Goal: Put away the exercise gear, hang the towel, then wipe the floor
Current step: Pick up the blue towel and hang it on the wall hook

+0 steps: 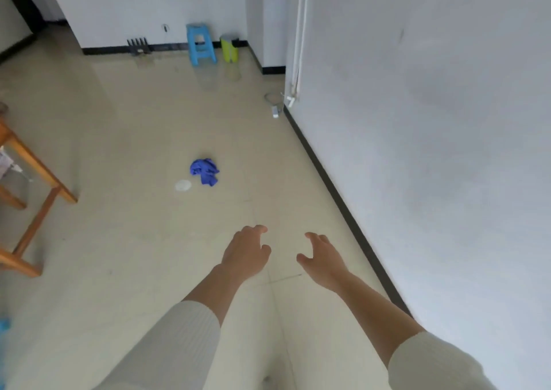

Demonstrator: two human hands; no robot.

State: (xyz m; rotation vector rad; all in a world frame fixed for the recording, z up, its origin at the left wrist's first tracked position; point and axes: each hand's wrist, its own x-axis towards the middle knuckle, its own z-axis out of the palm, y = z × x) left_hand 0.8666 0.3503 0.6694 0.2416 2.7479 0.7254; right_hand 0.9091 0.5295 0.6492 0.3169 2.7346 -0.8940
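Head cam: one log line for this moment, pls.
left hand: open, empty | right hand: open, empty | blue cloth: crumpled on floor, ahead of hands | white spot: beside cloth

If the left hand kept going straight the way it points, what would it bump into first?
Probably nothing nearby. The left hand is open and empty, pointing forward over bare floor. Farther ahead, slightly left, lies the crumpled blue cloth, but depth is hard to judge.
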